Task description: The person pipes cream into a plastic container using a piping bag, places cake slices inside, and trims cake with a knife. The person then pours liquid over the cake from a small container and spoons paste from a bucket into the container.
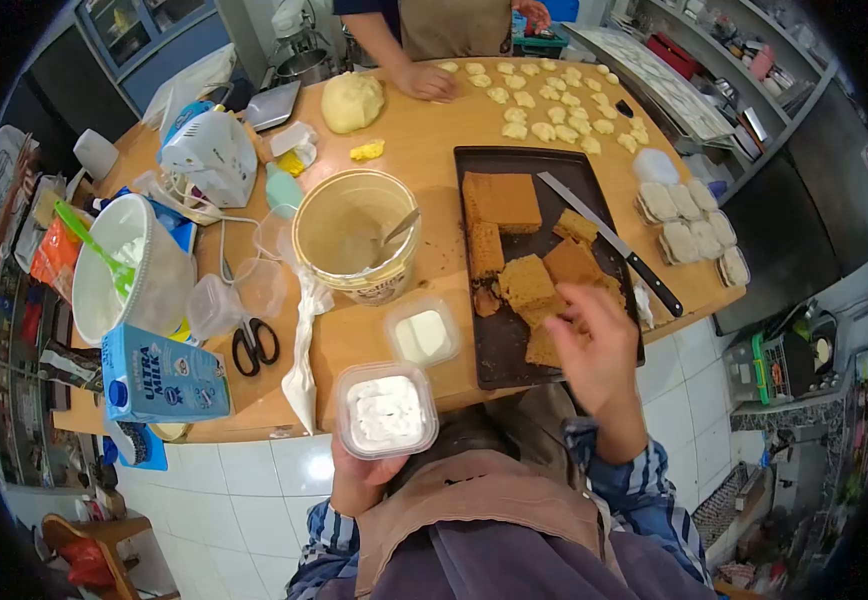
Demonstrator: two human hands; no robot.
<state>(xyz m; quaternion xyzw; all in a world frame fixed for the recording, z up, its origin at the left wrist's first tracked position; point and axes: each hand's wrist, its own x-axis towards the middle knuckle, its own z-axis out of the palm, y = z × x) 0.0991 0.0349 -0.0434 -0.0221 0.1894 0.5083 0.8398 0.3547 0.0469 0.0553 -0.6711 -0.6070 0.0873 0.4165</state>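
My left hand (366,468) is wrapped round a small clear plastic container of white cream (386,410), held level at the table's front edge. Over the front of a dark baking tray (504,368) hovers my right hand (599,345), its thumb and fingers curved near the cake pieces; nothing shows between them. Brown cake (502,202) lies in the tray as one large block and several cut pieces. A knife with a black handle (654,285) rests across the tray's right rim. Left of the tray is another small container with something white (422,336).
A large tub with a spoon (356,235), black-handled scissors (254,347), a piping bag (302,360), a milk carton (166,375) and a white bowl (119,265) stand left. Wrapped stacks (689,222) sit right. Across the table, another person's hand (427,82) is beside small dough pieces (554,100).
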